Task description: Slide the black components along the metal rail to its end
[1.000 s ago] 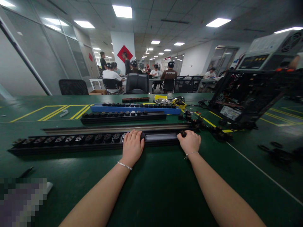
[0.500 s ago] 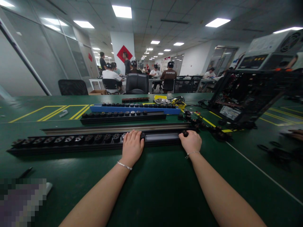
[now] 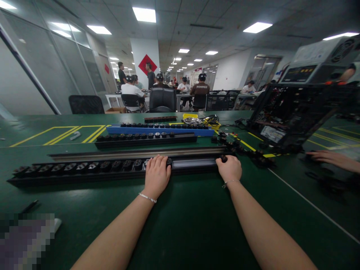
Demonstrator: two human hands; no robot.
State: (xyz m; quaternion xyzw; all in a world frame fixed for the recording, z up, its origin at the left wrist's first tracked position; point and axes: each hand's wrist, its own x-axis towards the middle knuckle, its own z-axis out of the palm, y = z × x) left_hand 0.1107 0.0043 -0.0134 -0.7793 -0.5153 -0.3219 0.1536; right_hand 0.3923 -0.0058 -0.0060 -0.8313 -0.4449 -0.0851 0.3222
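A long black socket strip point(image 3: 84, 170) lies across the green table point(image 3: 182, 225) in front of me, its left part filled with several black socket modules and its right part an empty channel. My left hand point(image 3: 156, 174) rests on the strip near the last fitted modules, fingers curled over it. My right hand point(image 3: 230, 168) is closed at the strip's right end, pinching a small black socket module point(image 3: 224, 158).
A bare metal rail point(image 3: 135, 153), a second black strip point(image 3: 146, 138) and a blue strip point(image 3: 160, 129) lie beyond. Loose black modules point(image 3: 253, 155) are scattered to the right. An open computer case point(image 3: 298, 112) stands at right. Another person's hand point(image 3: 329, 157) reaches in there.
My right hand shifted slightly to the right along the strip's end. Another person's hand came in from the right edge. My left hand stayed put.
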